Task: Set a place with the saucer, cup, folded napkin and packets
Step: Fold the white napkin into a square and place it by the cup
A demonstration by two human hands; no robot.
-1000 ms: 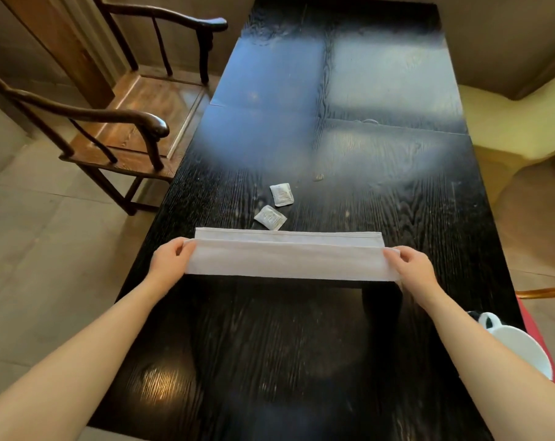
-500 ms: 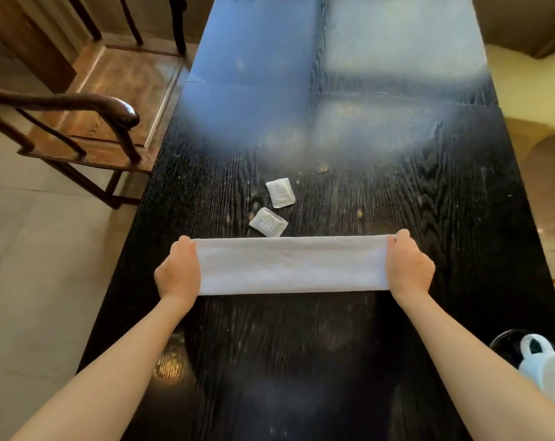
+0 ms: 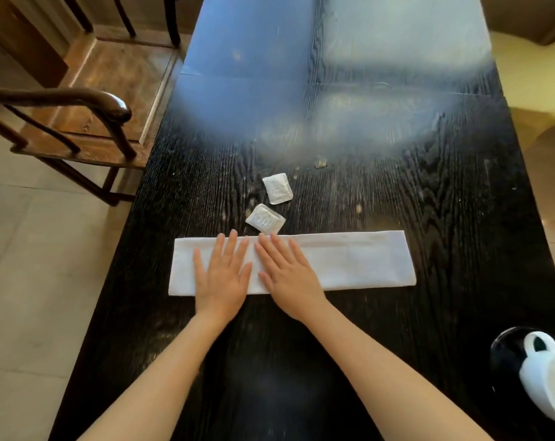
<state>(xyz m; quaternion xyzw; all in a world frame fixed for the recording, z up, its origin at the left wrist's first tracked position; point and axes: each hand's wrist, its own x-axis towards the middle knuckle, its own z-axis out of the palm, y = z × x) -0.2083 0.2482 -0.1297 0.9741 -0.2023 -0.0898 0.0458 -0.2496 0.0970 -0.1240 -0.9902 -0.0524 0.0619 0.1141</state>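
A white napkin [image 3: 349, 261], folded into a long band, lies flat across the black table [image 3: 445, 202]. My left hand [image 3: 222, 278] and my right hand [image 3: 285, 278] rest palm down side by side on its left half, fingers spread and holding nothing. Two small white packets lie just beyond the napkin: one [image 3: 265, 219] touches its far edge, the other [image 3: 277, 188] sits a little farther back. A white cup [image 3: 550, 374] sits on a dark saucer [image 3: 505, 348] at the lower right, partly cut off by the frame.
A wooden armchair [image 3: 79, 122] stands beside the table's left edge. A pale yellow seat [image 3: 530, 81] is at the far right. Crumbs dot the table beyond the packets.
The hands let go of the napkin's two ends and moved inward onto its left half, palms flat. The napkin now lies flat on the table.
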